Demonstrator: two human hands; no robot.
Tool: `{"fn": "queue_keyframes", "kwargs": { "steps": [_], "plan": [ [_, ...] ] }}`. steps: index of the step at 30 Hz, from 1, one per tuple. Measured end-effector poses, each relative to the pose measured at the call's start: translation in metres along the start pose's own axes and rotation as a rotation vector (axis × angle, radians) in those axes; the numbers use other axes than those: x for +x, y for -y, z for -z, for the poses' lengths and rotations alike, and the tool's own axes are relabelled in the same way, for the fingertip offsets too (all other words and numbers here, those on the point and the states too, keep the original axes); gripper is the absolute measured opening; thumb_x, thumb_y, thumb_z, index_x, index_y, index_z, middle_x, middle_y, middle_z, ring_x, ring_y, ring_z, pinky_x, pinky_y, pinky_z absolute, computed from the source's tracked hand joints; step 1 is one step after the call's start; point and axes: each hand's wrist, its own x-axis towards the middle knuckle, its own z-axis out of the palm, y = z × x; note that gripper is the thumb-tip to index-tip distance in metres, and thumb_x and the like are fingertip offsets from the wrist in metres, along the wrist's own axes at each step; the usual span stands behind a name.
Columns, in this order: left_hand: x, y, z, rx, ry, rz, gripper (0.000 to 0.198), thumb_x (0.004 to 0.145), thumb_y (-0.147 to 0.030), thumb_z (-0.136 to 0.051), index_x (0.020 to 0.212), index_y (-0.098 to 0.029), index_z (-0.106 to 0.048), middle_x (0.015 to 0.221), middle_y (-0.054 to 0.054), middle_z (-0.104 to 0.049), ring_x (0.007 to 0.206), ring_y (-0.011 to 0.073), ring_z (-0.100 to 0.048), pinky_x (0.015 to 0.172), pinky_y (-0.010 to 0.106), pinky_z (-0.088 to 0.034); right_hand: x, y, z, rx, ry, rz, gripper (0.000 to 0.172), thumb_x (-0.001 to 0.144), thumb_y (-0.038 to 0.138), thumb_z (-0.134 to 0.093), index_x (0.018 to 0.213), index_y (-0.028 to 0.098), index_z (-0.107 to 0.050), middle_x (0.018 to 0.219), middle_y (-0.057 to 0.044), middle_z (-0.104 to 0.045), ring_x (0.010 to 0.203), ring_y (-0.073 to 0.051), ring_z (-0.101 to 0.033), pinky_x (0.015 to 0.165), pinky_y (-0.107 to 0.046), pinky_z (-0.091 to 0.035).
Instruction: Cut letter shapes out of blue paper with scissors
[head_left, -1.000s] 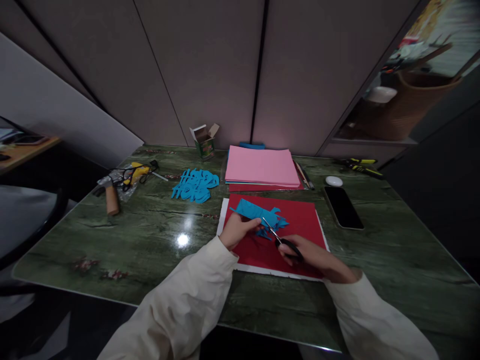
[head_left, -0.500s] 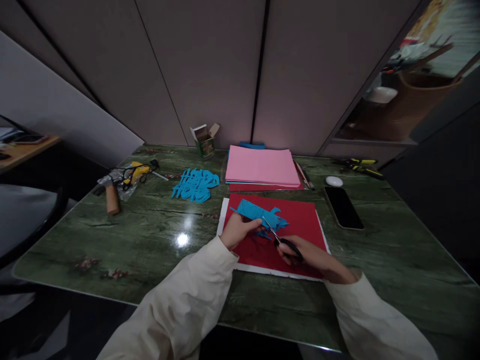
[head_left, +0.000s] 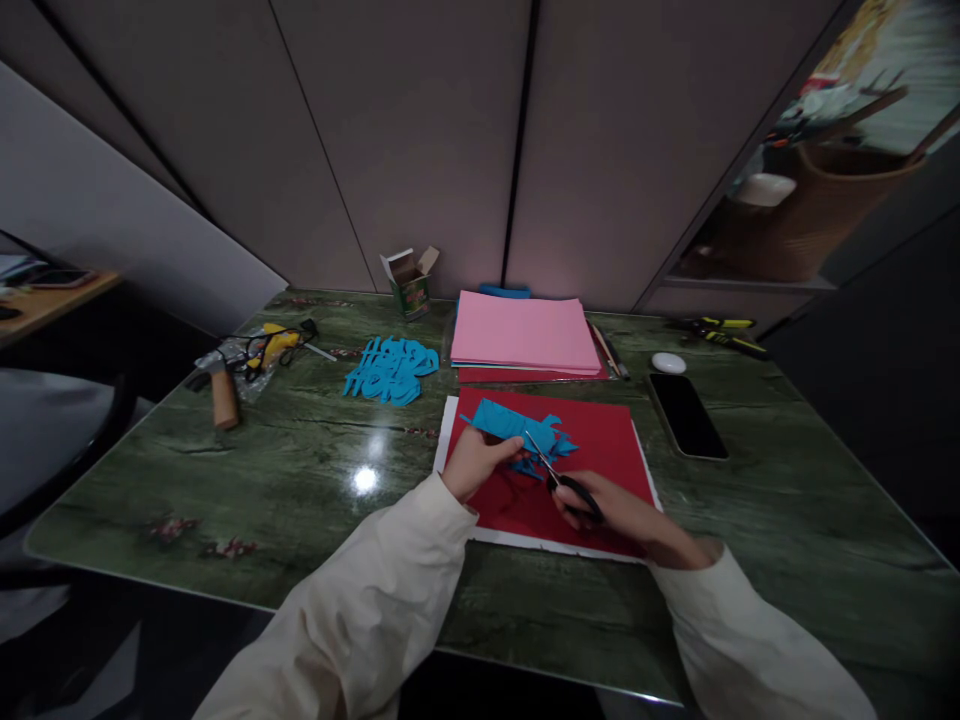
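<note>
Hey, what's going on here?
A person is working over a red sheet on a green marbled table. Their left hand holds a piece of blue paper, and their right hand holds black-handled scissors with the blades at that paper. Blue cutout letters lie farther up the table, to the left of a stack of pink paper.
</note>
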Motion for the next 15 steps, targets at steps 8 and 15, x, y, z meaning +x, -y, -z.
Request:
{"fn": "queue_keyframes", "kwargs": {
  "steps": [8,15],
  "plan": [
    [0.0012,0.0036,0.0017,0.054,-0.001,-0.042,0.025,0.064,-0.030,-0.065,0.079,-0.011,-0.064,0.073,0.007,-0.066,0.061,0.0152,-0.060,0.063,0.030,-0.049,-0.0005,0.0016,-0.0019,0.027,-0.011,-0.011,0.043,0.080,0.054,-0.040,0.063,0.015,-0.047,0.050,0.002,-0.047,0.042,-0.007,-0.037,0.040,-0.019,-0.025],
    [0.0024,0.0035,0.0021,0.090,0.006,-0.051,0.026,0.064,-0.032,-0.064,0.079,-0.010,-0.064,0.074,0.008,-0.067,0.062,0.0164,-0.060,0.062,0.031,-0.049,-0.0012,0.0030,-0.0019,0.040,-0.015,-0.024,0.042,0.080,0.052,-0.041,0.063,0.015,-0.047,0.049,0.003,-0.046,0.042,-0.007,-0.037,0.040,-0.019,-0.025]
  ]
}}
